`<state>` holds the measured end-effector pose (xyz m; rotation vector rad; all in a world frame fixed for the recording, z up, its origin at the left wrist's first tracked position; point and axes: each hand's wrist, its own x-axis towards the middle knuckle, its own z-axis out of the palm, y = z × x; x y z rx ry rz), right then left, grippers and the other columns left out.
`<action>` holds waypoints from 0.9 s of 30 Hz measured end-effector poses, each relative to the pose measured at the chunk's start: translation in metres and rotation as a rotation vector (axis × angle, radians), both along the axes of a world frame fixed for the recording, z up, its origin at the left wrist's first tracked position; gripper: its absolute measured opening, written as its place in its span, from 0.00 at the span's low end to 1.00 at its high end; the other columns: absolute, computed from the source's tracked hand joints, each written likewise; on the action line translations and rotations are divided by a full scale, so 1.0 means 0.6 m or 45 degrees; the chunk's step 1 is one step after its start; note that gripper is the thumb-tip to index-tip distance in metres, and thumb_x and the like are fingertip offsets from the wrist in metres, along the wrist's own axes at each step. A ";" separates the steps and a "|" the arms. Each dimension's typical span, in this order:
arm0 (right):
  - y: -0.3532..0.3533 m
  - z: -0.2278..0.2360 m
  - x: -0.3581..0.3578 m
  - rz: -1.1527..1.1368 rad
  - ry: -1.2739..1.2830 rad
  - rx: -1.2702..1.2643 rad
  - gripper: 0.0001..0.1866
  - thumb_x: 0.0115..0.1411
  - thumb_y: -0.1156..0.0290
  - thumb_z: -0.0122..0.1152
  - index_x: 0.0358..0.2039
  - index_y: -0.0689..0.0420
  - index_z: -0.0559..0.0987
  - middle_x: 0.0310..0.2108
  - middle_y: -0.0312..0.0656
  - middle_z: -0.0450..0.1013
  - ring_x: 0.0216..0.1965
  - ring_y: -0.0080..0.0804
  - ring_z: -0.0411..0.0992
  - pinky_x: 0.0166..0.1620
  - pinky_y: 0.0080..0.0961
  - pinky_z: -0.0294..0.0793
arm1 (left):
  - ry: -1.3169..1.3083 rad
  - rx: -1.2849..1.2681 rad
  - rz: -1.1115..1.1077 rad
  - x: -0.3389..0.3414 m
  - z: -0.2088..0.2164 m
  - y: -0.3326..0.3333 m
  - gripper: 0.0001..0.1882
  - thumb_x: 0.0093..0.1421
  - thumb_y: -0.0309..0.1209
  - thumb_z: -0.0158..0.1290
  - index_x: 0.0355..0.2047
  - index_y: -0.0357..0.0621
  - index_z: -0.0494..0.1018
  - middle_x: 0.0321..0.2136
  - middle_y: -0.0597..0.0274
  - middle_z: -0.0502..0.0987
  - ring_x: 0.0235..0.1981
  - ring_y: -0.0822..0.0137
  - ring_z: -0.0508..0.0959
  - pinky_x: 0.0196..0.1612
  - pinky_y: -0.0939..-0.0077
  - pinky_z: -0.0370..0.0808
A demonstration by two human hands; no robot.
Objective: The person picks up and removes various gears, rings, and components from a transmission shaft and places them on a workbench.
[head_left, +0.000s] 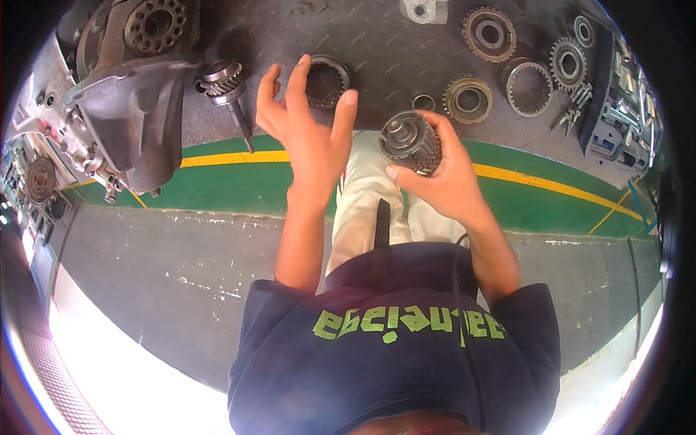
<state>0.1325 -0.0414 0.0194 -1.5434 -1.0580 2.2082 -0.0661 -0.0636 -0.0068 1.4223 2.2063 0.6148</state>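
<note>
My right hand (447, 172) is closed round a toothed metal gear hub (410, 139), holding it just in front of the bench edge. Nothing is in my left hand (313, 138); its fingers are spread and raised over the bench edge. Behind those fingers lies a toothed metal ring (332, 81), partly hidden by them. To the left of my left hand, a gear shaft (226, 90) rests with its thin end sticking out past the bench edge. A small ring (423, 101) lies just beyond the held hub.
A large metal gearbox housing (134, 109) stands at the left of the dark tread-plate bench (391, 51). Several gears and rings, among them a wide gear (489, 34), a bearing-like gear (467, 98) and a toothed ring (527, 87), lie at right, beside a tool case (620, 127).
</note>
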 end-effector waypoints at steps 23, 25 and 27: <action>-0.025 0.027 0.021 0.362 -0.057 0.366 0.38 0.51 0.69 0.77 0.60 0.55 0.67 0.43 0.51 0.80 0.43 0.55 0.81 0.42 0.44 0.82 | -0.739 0.084 -0.550 0.017 0.094 -0.042 0.39 0.40 0.34 0.79 0.50 0.44 0.69 0.49 0.50 0.67 0.48 0.58 0.72 0.50 0.63 0.75; -0.029 0.028 0.013 0.269 -0.014 0.367 0.40 0.50 0.70 0.77 0.61 0.53 0.65 0.42 0.51 0.80 0.43 0.55 0.81 0.41 0.43 0.81 | -0.741 0.113 -0.441 0.023 0.101 -0.043 0.36 0.39 0.33 0.79 0.48 0.44 0.72 0.48 0.52 0.68 0.48 0.55 0.72 0.49 0.60 0.76; -0.030 0.025 0.006 0.256 0.019 0.406 0.42 0.50 0.72 0.77 0.62 0.51 0.64 0.41 0.50 0.81 0.41 0.55 0.81 0.39 0.43 0.81 | -0.682 0.131 -0.443 0.024 0.108 -0.042 0.39 0.37 0.33 0.81 0.48 0.45 0.69 0.48 0.51 0.66 0.47 0.58 0.72 0.49 0.62 0.77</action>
